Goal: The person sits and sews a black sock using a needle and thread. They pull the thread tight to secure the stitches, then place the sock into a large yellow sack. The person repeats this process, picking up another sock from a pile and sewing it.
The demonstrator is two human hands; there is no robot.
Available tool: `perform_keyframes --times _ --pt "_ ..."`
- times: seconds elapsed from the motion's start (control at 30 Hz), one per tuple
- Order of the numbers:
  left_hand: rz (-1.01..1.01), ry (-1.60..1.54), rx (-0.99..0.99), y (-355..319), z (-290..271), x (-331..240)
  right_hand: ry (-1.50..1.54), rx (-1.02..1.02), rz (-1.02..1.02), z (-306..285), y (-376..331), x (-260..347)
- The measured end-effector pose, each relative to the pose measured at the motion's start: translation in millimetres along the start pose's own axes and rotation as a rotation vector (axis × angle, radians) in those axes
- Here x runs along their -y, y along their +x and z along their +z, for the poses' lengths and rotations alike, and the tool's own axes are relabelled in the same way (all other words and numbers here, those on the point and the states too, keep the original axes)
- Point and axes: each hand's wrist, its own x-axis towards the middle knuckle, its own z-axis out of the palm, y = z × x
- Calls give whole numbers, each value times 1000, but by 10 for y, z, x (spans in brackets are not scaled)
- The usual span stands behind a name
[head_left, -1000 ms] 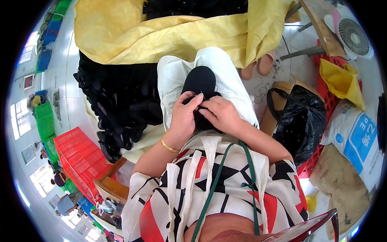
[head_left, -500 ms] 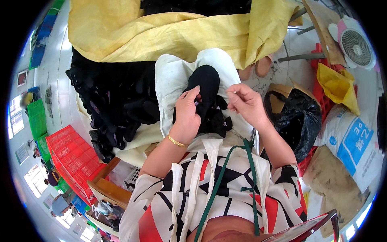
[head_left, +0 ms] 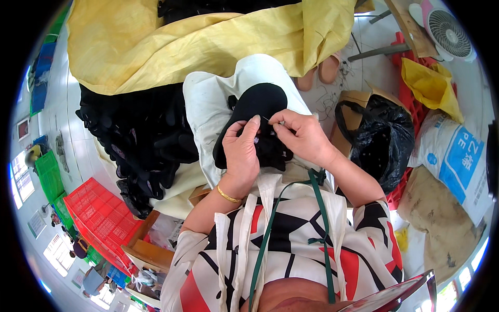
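Observation:
A black slipper (head_left: 260,99), its smooth rounded sole facing up, lies across my lap on a white apron (head_left: 202,99). My left hand (head_left: 241,143) grips its side, with the thumb on top and the fingers curled under the edge. Close beside the thumb, my right hand (head_left: 296,132) pinches a thin needle (head_left: 266,119) whose tip points toward the slipper. Whether the needle touches the slipper I cannot tell. More black fabric (head_left: 273,153) bunches below my hands, with small pale marks on it.
Black slippers (head_left: 140,140) are heaped on my left. Yellow sheeting (head_left: 208,47) spreads ahead. To my right stand a cardboard box (head_left: 353,101) with a black plastic bag (head_left: 387,140), a white sack (head_left: 452,161) and a fan (head_left: 448,32). A red crate (head_left: 101,218) sits at the left.
My right hand has moved left and in to the slipper, close to my left thumb. The slipper has tilted, its far end to the right. The whole view has shifted a little.

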Motion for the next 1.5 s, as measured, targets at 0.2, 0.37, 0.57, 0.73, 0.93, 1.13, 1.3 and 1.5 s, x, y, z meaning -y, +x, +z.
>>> perform_keyframes --times 0.2,0.37,0.57,0.73,0.93,1.13,1.3,1.5 --pt "-9 40 0 -10 10 9 -15 26 1 -23 -8 -48" --pt "7 131 39 -44 14 33 78 88 89 -74 27 -16" --pt "-6 70 88 16 -22 18 68 39 5 22 3 -115" --pt "-40 37 68 21 19 -16 35 14 -36 49 -12 -160" --pt "-84 9 85 83 -55 -14 18 1 -38 110 -24 -208" --pt "-77 -14 111 111 -73 18 -18 -74 -55 248 14 -154" --pt "-65 -18 185 79 -114 23 136 26 136 158 129 84" --pt "62 275 167 -18 -122 -3 -382 -94 -201 18 54 186"
